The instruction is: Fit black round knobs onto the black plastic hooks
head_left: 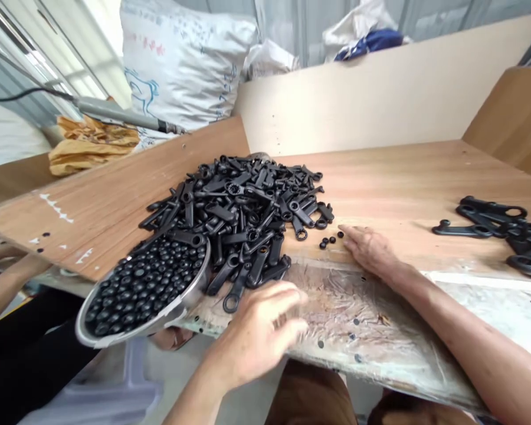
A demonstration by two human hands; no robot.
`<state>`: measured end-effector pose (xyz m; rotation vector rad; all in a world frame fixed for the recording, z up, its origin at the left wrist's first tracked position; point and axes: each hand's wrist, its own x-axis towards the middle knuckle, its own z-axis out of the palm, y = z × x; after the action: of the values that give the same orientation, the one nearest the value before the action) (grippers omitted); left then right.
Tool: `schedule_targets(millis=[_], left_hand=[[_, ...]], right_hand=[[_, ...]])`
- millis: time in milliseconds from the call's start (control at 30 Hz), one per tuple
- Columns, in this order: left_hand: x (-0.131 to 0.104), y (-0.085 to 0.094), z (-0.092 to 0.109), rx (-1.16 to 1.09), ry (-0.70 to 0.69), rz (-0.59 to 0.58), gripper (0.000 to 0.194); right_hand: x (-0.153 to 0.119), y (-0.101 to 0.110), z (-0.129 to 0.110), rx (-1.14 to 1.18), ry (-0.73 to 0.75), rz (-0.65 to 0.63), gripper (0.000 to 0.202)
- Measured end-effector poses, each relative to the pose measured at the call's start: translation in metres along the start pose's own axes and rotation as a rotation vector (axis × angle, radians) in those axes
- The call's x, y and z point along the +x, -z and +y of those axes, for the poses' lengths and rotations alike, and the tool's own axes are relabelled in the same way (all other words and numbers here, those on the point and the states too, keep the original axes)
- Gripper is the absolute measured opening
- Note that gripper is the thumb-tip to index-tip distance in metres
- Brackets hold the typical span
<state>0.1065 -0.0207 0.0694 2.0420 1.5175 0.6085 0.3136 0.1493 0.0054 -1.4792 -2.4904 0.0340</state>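
My left hand (261, 333) hovers blurred over the plastic-covered front strip of the wooden table (402, 183), fingers apart and holding nothing, just in front of a big pile of black lever-shaped parts (243, 206). My right hand (367, 248) lies flat on the table with its fingers stretched toward a few small black round pieces (330, 241) at the pile's right edge. A metal bowl (188, 298) heaped with small black round caps (146, 286) tilts over the table's front left edge, touching the pile.
A second, smaller heap of black parts (504, 230) lies at the far right. Wooden boards wall the table at the back and right. Another person's forearm (2, 289) reaches in from the left. White sacks (181, 65) and a metal tool (115, 112) stand behind.
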Motion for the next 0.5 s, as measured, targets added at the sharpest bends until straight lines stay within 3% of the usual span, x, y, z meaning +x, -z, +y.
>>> schedule_targets(millis=[67, 133, 333, 500], left_hand=[[0.016, 0.001, -0.015, 0.383, 0.082, 0.175, 0.024], [0.031, -0.001, -0.025, 0.573, 0.113, 0.196, 0.025], [0.059, -0.004, -0.028, 0.768, 0.111, 0.174, 0.019], [0.069, 0.001, -0.032, 0.733, 0.089, 0.228, 0.022]], right_hand=[[0.004, -0.001, -0.007, -0.053, 0.019, -0.012, 0.028], [0.006, 0.000, -0.012, -0.096, 0.022, -0.020, 0.021], [0.006, -0.001, -0.009, -0.102, 0.008, -0.050, 0.012], [0.003, 0.012, 0.009, -0.006, -0.053, -0.024, 0.014]])
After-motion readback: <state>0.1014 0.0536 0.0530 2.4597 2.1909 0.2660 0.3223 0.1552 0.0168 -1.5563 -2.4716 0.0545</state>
